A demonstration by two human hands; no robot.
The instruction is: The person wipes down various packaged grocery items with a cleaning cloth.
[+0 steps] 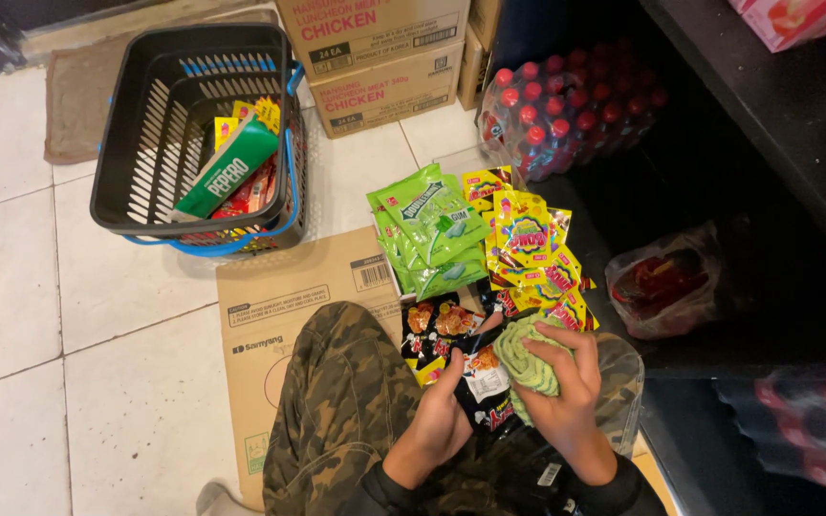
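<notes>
Both hands work low at six o'clock: left hand [442,420] pinches a dark snack packet [485,382] steady while right hand [566,387], fingers curled closed around a green cloth [528,355], best wipes it flat with short strokes.

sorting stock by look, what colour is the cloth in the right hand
Light green, a fuzzy cloth gripped by the right hand; the head view shows it best.

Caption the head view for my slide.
Right hand presses a green cloth on a black snack packet held by the left hand.
</notes>
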